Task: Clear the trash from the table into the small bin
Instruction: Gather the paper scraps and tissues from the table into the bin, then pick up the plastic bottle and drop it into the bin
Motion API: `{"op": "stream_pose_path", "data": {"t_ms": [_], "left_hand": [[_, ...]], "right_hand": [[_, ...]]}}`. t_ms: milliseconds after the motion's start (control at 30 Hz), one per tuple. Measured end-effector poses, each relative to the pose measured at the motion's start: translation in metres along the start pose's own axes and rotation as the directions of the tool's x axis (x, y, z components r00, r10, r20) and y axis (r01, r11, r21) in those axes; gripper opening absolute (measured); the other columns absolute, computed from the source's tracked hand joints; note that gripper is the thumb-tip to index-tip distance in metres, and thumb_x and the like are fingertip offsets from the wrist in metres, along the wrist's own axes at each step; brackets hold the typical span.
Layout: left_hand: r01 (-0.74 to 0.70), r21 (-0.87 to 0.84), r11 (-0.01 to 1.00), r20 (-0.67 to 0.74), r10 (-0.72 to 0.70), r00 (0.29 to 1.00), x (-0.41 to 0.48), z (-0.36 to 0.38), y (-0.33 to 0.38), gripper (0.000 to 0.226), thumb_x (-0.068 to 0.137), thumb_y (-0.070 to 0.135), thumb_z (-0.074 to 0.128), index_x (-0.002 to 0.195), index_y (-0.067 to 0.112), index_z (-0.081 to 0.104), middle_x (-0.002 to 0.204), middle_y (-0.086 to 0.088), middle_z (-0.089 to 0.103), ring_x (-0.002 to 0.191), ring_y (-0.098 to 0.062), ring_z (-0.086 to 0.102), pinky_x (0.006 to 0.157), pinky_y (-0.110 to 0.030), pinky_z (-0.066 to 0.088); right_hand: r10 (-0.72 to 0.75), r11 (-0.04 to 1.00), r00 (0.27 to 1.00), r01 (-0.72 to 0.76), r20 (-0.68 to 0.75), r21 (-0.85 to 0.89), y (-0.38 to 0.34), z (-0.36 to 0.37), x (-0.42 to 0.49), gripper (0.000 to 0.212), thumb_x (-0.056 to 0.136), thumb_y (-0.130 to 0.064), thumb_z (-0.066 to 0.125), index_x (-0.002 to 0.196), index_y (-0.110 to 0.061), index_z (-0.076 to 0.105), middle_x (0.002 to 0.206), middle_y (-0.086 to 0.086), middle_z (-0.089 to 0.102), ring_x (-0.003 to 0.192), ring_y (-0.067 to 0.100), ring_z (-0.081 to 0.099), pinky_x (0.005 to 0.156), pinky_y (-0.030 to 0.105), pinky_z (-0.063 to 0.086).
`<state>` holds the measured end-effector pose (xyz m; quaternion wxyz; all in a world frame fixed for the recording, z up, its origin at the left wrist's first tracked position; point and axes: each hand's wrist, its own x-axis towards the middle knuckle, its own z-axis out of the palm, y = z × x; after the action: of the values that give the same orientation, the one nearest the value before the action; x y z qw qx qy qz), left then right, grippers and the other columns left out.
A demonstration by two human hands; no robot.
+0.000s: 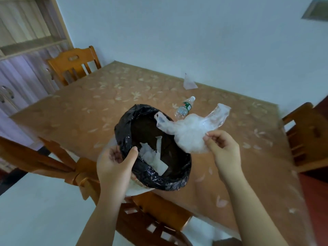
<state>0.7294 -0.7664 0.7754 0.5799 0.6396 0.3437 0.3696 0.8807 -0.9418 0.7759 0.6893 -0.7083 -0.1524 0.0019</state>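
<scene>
My left hand [116, 166] grips the near rim of the small bin [124, 128], which is lined with a black bag and held tilted above the table's front edge. Crumpled white paper [154, 157] lies inside it. My right hand [223, 150] pinches a crumpled clear plastic bag [191, 132] just over the bin's right rim. An empty plastic bottle [184, 108] with a green label lies on the table behind the bin. A small clear wrapper [189, 83] rests near the table's far edge.
The table [88, 107] has a brown floral cover. Wooden chairs stand at the far left [74, 64], the right [307, 134], the near left [53, 160], and below the bin [156, 219]. A cabinet [26, 50] fills the left wall.
</scene>
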Motion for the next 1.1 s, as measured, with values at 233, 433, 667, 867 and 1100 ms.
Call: {"op": "stream_pose_path", "data": {"t_ms": [233,433,667,867,1100], "left_hand": [[0.022,-0.026,0.999,0.099,-0.019,0.995,-0.028,-0.007,0.001,0.024,0.067,0.034,0.071,0.072,0.014,0.058,0.076,-0.014,0.062,0.070,-0.026,0.061,0.063,-0.043,0.048],[0.030,-0.007,1.000,0.065,-0.029,0.997,-0.048,0.000,0.001,0.026,0.055,0.049,0.066,0.067,0.026,0.061,0.073,-0.006,0.065,0.073,-0.026,0.064,0.070,-0.049,0.052],[0.014,0.005,1.000,-0.085,-0.013,0.996,-0.064,0.069,-0.004,0.009,0.057,0.043,0.067,0.062,0.039,0.060,0.059,0.011,0.063,0.068,-0.018,0.061,0.070,-0.044,0.052],[-0.004,-0.077,0.997,-0.253,-0.016,0.967,-0.074,0.141,-0.007,0.033,0.073,0.022,0.070,0.055,0.025,0.042,0.044,0.019,0.048,0.047,0.003,0.046,0.056,-0.023,0.041],[-0.039,-0.022,0.999,-0.405,0.027,0.914,-0.067,0.174,-0.003,0.033,0.074,0.026,0.070,0.060,0.023,0.040,0.061,0.003,0.042,0.054,-0.006,0.045,0.053,-0.020,0.042]], "right_hand": [[0.099,0.944,0.928,0.027,0.361,-0.328,-0.010,0.017,-0.058,0.023,0.084,-0.010,0.058,0.094,-0.031,0.064,0.088,-0.015,0.067,0.078,-0.004,0.061,0.071,0.007,0.048],[0.048,0.920,0.957,0.069,0.286,-0.385,-0.003,-0.013,-0.057,0.020,0.084,-0.014,0.059,0.093,-0.032,0.062,0.088,-0.019,0.064,0.078,-0.008,0.057,0.065,0.001,0.042],[0.047,0.943,0.983,0.015,0.177,-0.333,0.032,-0.089,-0.012,0.020,0.084,-0.014,0.060,0.086,-0.034,0.062,0.091,-0.010,0.067,0.074,-0.012,0.057,0.062,0.000,0.040],[0.092,0.924,0.967,0.006,0.238,-0.381,0.062,-0.168,0.058,0.012,0.084,-0.019,0.060,0.092,-0.027,0.062,0.088,-0.010,0.066,0.083,0.002,0.059,0.065,0.008,0.042],[0.099,0.924,0.924,0.053,0.369,-0.379,0.090,-0.169,0.130,0.012,0.082,-0.014,0.061,0.090,-0.022,0.063,0.081,-0.015,0.062,0.075,-0.003,0.056,0.062,0.003,0.041]]}}
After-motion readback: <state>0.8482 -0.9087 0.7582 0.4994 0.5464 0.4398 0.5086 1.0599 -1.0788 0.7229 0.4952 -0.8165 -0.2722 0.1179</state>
